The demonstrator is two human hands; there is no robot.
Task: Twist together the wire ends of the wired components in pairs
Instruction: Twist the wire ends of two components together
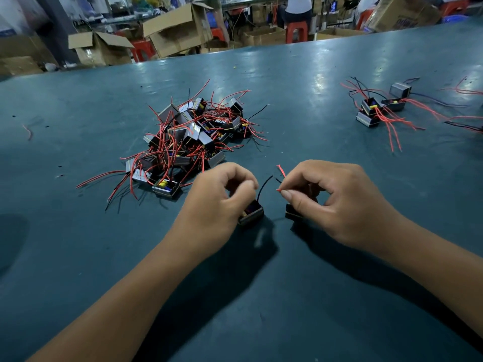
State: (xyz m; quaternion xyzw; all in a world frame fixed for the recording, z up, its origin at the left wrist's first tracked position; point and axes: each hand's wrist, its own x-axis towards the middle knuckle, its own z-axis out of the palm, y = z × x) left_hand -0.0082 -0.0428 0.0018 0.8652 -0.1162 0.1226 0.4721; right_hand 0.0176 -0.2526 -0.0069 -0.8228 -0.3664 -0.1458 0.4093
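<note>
Our right hand (326, 202) pinches a red wire end (281, 170) in its grip, its component (292, 213) tucked underneath. Our left hand (219, 197) curls its grip round the other component (252, 214), black wire (264, 185) arcing up between them. Both sit low over the counter (287, 100). Beyond, the tangled pile (188, 137); far right, a smaller group (379, 108). No readable writing anywhere.

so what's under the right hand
A small black component sits under the right hand, mostly covered by its fingers. A red wire end pokes above the thumb. Its other wires are hidden.
</note>
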